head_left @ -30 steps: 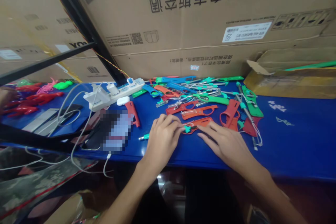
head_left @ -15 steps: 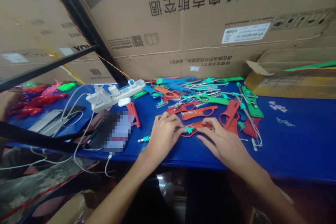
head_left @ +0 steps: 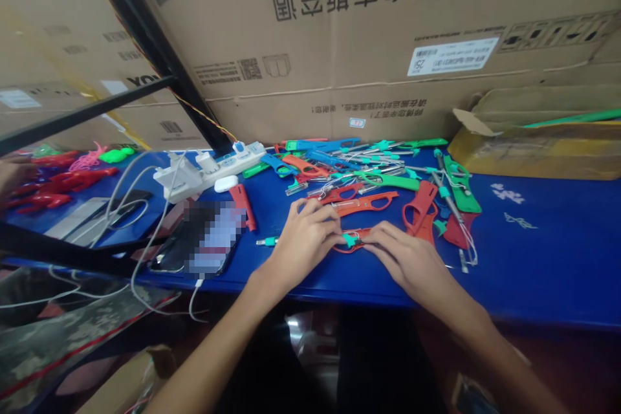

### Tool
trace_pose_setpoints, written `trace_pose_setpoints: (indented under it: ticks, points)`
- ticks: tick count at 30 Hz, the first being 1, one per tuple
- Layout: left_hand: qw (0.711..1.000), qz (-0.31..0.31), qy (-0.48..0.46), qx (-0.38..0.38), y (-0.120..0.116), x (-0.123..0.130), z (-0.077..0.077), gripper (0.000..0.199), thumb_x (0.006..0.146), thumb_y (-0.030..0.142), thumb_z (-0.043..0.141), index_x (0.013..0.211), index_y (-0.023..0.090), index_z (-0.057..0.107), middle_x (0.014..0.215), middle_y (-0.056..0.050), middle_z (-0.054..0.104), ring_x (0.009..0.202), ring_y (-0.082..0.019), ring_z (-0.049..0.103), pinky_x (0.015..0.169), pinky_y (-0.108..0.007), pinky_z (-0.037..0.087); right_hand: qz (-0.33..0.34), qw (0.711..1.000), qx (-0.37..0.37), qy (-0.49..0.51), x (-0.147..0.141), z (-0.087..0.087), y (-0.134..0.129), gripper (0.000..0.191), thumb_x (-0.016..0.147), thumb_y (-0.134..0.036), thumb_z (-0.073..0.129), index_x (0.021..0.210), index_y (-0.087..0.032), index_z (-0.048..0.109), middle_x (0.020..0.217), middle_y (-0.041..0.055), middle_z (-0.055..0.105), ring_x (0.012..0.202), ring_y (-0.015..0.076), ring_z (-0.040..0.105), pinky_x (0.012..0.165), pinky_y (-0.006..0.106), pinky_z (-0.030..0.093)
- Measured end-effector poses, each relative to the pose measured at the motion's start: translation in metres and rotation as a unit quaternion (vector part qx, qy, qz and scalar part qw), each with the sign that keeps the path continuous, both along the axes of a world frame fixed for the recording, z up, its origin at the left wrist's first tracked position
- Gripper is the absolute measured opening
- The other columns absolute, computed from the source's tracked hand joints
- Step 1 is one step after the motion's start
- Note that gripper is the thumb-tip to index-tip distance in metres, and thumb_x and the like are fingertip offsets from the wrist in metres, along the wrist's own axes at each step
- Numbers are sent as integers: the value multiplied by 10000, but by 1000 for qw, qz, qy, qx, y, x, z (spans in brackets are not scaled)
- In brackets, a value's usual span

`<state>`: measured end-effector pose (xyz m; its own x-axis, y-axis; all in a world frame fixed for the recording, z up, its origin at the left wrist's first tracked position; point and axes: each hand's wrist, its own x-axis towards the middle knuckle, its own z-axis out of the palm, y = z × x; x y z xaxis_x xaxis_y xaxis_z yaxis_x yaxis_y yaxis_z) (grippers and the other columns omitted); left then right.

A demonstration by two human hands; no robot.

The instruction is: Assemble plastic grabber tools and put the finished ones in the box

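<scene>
Left hand (head_left: 310,233) pinches the orange shell (head_left: 363,231) at its left end, right hand (head_left: 407,259) at its right; shell sits between them over the surface (head_left: 533,284). Teal piece (head_left: 349,240) is in, shell open on top, so looks part-done; full seating can't be told. Rod (head_left: 266,242) sticks out left. Beyond, a pile (head_left: 388,180) of loose parts, seemingly mostly unassembled.

Between the fingers (head_left: 332,228) sits a hollow orange-red plastic shell (head_left: 363,232), below them a smooth, glossy blue tabletop (head_left: 538,272), beyond them a matt brown cardboard box (head_left: 301,55).
</scene>
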<state>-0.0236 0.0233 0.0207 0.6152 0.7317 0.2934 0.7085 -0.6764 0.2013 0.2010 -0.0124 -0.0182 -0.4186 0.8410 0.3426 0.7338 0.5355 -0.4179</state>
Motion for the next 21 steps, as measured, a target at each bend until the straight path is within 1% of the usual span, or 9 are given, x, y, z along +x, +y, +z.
trace_pose_setpoints:
  ticks: [3,6,10,14,17,21]
  points:
    - [1000,-12,5,26,0,-1,-1,98,919,292,703,854,223,726,995,11,709,990,-210,551,1020,-444,295,11,1000,-21,14,1,3,-2,199,1039,-301,464,1053,-225,648,1028,32,678,824,150,681,718,265,516]
    - [999,-8,13,38,-2,0,-2,84,910,278,716,850,220,724,993,10,708,987,-209,554,1012,-438,306,6,1000,-21,12,1,6,-4,226,1043,-307,446,1056,-229,658,1027,39,686,829,150,682,695,262,516]
    - [999,8,1,53,-8,2,-7,113,939,257,675,849,207,720,1005,-5,698,976,-202,562,988,-417,338,2,1000,-24,16,0,7,-4,218,1040,-301,450,1058,-231,656,1036,38,689,838,154,688,702,265,520]
    - [994,34,-6,101,-18,4,-16,168,978,222,605,849,200,710,1010,-20,686,941,-203,558,965,-422,363,-6,1000,-24,13,-1,6,-3,204,1039,-298,458,1080,-235,648,1060,34,688,856,159,691,709,261,514]
    - [992,37,-1,125,-21,4,-21,151,968,201,614,853,204,712,994,-18,680,939,-209,551,971,-432,365,-16,1000,-8,-13,-1,3,-3,224,1043,-326,449,1081,-231,648,1050,39,676,822,157,688,658,251,492]
    - [990,39,9,134,-23,5,-23,118,957,175,622,894,205,717,1000,-17,680,937,-216,546,971,-436,367,-31,998,29,-52,-2,-3,-3,320,1057,-390,396,1049,-220,667,1013,43,658,718,136,664,531,230,411]
